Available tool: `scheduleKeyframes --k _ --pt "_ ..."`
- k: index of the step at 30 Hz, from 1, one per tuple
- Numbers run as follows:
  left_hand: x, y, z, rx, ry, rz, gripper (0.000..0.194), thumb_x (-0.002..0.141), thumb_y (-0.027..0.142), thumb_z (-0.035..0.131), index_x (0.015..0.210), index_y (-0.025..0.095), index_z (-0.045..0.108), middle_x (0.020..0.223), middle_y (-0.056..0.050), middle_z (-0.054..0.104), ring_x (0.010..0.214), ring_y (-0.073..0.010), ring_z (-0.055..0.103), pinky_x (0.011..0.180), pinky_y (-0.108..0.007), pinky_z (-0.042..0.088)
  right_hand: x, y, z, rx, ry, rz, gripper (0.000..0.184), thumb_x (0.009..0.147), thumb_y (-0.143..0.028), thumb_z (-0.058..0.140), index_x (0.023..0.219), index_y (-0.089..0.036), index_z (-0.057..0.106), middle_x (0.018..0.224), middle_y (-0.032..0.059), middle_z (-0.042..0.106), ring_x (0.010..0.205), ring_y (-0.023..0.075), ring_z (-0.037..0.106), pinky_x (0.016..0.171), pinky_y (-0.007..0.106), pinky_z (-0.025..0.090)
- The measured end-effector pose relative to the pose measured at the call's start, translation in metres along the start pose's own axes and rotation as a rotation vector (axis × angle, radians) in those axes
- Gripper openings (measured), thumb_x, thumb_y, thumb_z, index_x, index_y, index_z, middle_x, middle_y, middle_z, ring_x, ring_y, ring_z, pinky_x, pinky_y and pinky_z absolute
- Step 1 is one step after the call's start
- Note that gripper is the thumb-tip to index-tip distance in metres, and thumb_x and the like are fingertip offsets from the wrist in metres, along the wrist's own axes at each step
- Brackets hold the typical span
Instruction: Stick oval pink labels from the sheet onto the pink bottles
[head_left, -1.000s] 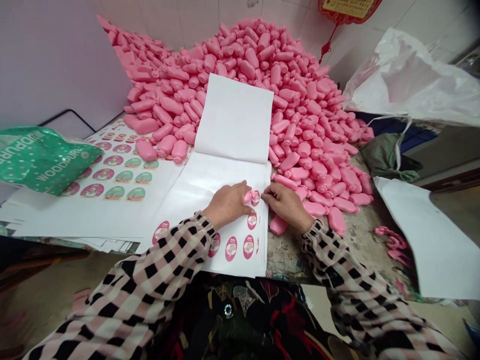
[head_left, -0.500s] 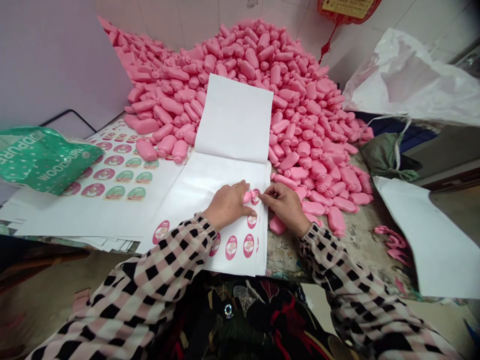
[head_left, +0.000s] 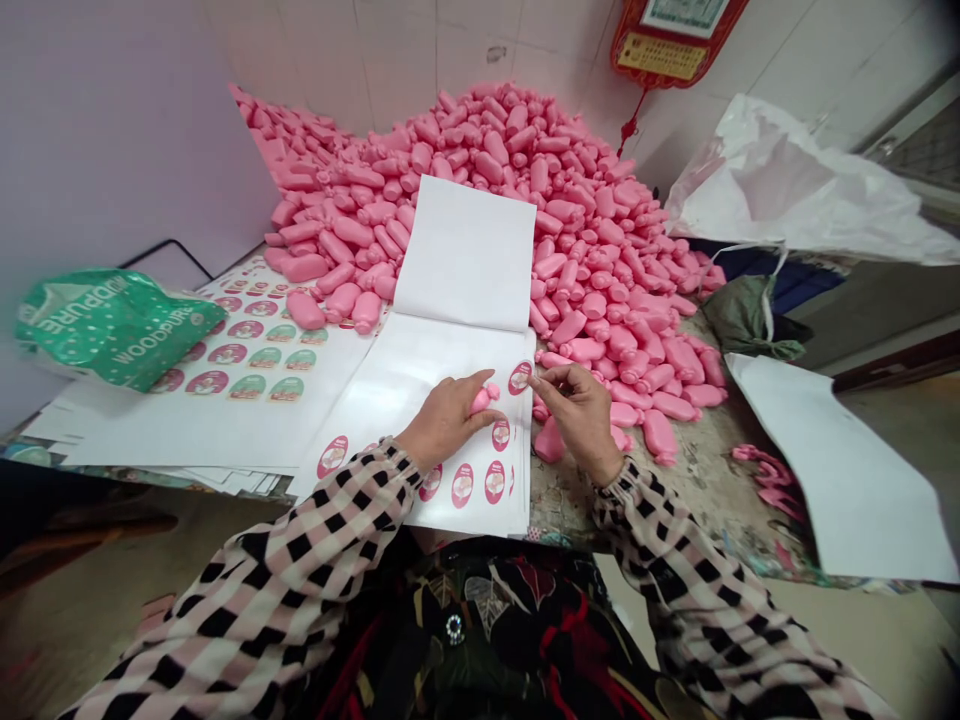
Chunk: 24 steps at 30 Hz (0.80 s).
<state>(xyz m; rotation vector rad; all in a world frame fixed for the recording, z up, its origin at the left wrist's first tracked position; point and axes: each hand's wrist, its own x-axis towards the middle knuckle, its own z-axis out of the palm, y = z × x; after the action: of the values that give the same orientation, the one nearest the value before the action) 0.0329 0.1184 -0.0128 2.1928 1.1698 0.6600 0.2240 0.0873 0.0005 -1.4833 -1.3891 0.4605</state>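
Note:
My left hand (head_left: 448, 418) is closed around a small pink bottle (head_left: 485, 397); its neck end sticks out between thumb and forefinger, and the rest is hidden. My right hand (head_left: 577, 412) pinches the edge of an oval pink sticker (head_left: 519, 378) between thumb and fingertips. The sticker appears lifted off the sheet, its printed face towards me. Beneath both hands lies a white sticker sheet (head_left: 420, 365) with several oval stickers left near its lower edge. A blank white sheet (head_left: 466, 255) rises behind it, leaning towards the bottles.
A large heap of pink bottles (head_left: 495, 145) fills the back of the table. Printed label sheets (head_left: 172, 435) and a green plastic bag (head_left: 120, 325) lie on the left. To the right are pink scraps (head_left: 772, 480), a white sheet (head_left: 847, 470) and a white plastic bag (head_left: 795, 180).
My right hand has drawn the sticker up and away from the sheet, and the gap to my left hand has widened. The camera view has tilted up slightly.

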Motion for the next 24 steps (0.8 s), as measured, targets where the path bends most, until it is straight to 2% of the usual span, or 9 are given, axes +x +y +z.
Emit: scheduleKeyframes --k 2,4,7,10,13,17,21,24 --pt "-0.011 0.011 -0.008 -0.278 0.111 -0.126 0.047 0.084 0.052 0.051 0.121 0.023 0.050 0.111 -0.006 0.063 0.099 -0.0214 0.057 0.088 -0.035 0.042 -0.005 -0.010 -0.004 0.081 -0.031 0.023 0.023 0.076 -0.041 0.065 0.073 -0.019 0.060 0.074 0.0011 0.060 0.066 0.0134 0.051 0.062 0.028 0.042" --pt "-0.025 0.023 -0.013 -0.672 0.178 -0.266 0.043 0.086 0.055 0.045 0.113 0.024 0.053 0.091 -0.003 0.063 0.080 -0.0164 0.059 0.075 -0.030 0.046 -0.013 -0.021 -0.006 0.176 -0.084 0.070 0.024 0.074 -0.041 0.068 0.073 -0.019 0.060 0.072 0.0003 0.059 0.064 0.0127 0.050 0.060 0.027 0.041" --pt "-0.044 0.035 -0.017 -1.300 0.121 -0.463 0.046 0.085 0.060 0.041 0.109 0.023 0.055 0.074 0.000 0.057 0.062 -0.0120 0.053 0.060 -0.026 0.046 -0.028 -0.040 -0.006 0.308 -0.210 0.180 0.025 0.070 -0.041 0.072 0.070 -0.019 0.059 0.066 -0.0019 0.056 0.059 0.0112 0.048 0.056 0.026 0.040" --pt "-0.059 0.040 -0.018 -1.659 0.062 -0.602 0.040 0.085 0.058 0.044 0.101 0.023 0.058 0.087 -0.003 0.059 0.068 -0.0126 0.055 0.057 -0.027 0.048 -0.042 -0.056 -0.003 0.404 -0.338 0.288 0.026 0.067 -0.040 0.075 0.068 -0.019 0.059 0.064 -0.0024 0.057 0.058 0.0107 0.048 0.055 0.026 0.040" --pt "-0.070 0.042 -0.017 -1.745 0.073 -0.632 0.035 0.086 0.054 0.046 0.097 0.024 0.060 0.098 -0.003 0.058 0.071 -0.0122 0.055 0.056 -0.026 0.049 -0.052 -0.068 0.002 0.436 -0.414 0.360 0.028 0.063 -0.039 0.077 0.067 -0.019 0.059 0.065 -0.0017 0.059 0.058 0.0108 0.050 0.053 0.026 0.041" --pt "-0.080 0.045 -0.014 -1.747 0.088 -0.608 0.038 0.085 0.055 0.048 0.097 0.023 0.063 0.090 -0.002 0.056 0.066 -0.0102 0.053 0.054 -0.024 0.049 -0.060 -0.074 0.008 0.408 -0.451 0.384 0.030 0.059 -0.039 0.079 0.065 -0.019 0.058 0.061 -0.0030 0.057 0.052 0.0091 0.047 0.047 0.024 0.038" --pt "-0.085 0.048 -0.012 -1.718 0.083 -0.594 0.045 0.083 0.058 0.048 0.103 0.020 0.062 0.078 -0.002 0.054 0.064 -0.0105 0.052 0.053 -0.023 0.048 -0.064 -0.074 0.011 0.412 -0.504 0.358 0.028 0.063 -0.039 0.076 0.064 -0.018 0.058 0.059 -0.0036 0.056 0.050 0.0079 0.045 0.045 0.023 0.035" --pt "-0.088 0.048 -0.011 -1.697 0.097 -0.566 0.046 0.083 0.058 0.048 0.106 0.020 0.061 0.077 -0.002 0.054 0.064 -0.0106 0.051 0.054 -0.024 0.048 -0.065 -0.076 0.011 0.407 -0.534 0.355 0.028 0.064 -0.040 0.076 0.065 -0.018 0.058 0.058 -0.0039 0.056 0.049 0.0076 0.045 0.045 0.023 0.035"
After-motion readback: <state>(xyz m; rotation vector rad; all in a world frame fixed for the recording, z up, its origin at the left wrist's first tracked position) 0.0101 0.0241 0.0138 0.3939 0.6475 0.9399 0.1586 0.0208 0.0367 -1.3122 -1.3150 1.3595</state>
